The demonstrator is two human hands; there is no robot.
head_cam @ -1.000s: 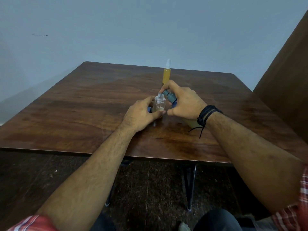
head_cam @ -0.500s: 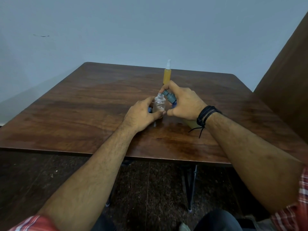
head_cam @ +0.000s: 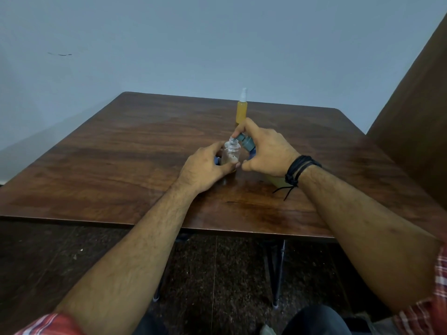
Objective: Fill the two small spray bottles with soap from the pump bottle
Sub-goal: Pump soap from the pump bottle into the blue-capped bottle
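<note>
A small clear spray bottle [head_cam: 231, 153] stands uncapped at the table's middle, and my left hand [head_cam: 205, 166] grips it around its lower body. My right hand [head_cam: 264, 153] grips the pump bottle [head_cam: 278, 181], whose yellow body shows below my wrist; its grey-blue pump head [head_cam: 246, 142] tilts toward the clear bottle's open neck, with my index finger on top of it. A second small spray bottle [head_cam: 242, 111], full of yellow soap and fitted with a white sprayer, stands upright farther back. A blue piece [head_cam: 217, 161] peeks out behind my left fingers.
The dark wooden table [head_cam: 121, 153] has its front edge near my forearms. A brown panel [head_cam: 416, 122] rises at the right. A pale wall stands behind the table, and metal table legs [head_cam: 278, 272] show below it.
</note>
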